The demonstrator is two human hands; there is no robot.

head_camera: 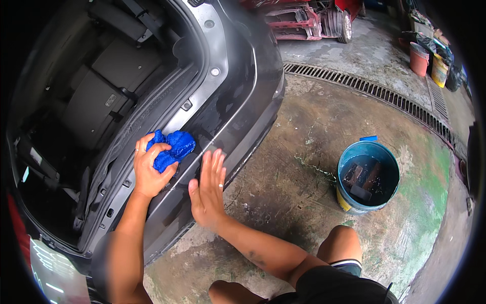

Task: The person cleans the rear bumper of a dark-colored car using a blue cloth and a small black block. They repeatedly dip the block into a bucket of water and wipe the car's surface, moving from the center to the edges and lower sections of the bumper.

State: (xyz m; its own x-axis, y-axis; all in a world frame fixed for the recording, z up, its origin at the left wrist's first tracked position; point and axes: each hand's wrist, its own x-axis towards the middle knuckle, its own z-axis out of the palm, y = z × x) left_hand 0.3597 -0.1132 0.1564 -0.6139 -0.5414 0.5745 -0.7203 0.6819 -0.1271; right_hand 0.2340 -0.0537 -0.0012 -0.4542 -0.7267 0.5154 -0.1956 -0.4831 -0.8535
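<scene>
My left hand [149, 175] grips a wadded blue cloth [181, 147], which looks wet and rests on the top of a dark grey rear bumper [237, 91]. Just to its right, my right hand [208, 197] is held flat with fingers stretched out and thumb apart. It holds nothing and lies over the bumper's outer face; whether the palm presses on it is hard to tell. The bumper belongs to a car with its cargo area [110, 95] exposed. Wet patches show along the bumper near the cloth.
A blue bucket [353, 209] of dark water, with several blocks in it, stands on the stained concrete floor [296, 125]. Beyond runs a metal drain grate [364, 86]. A red car [303, 22] with exposed front parts, a red bucket [418, 60] and a yellow bucket [439, 72] are farther back.
</scene>
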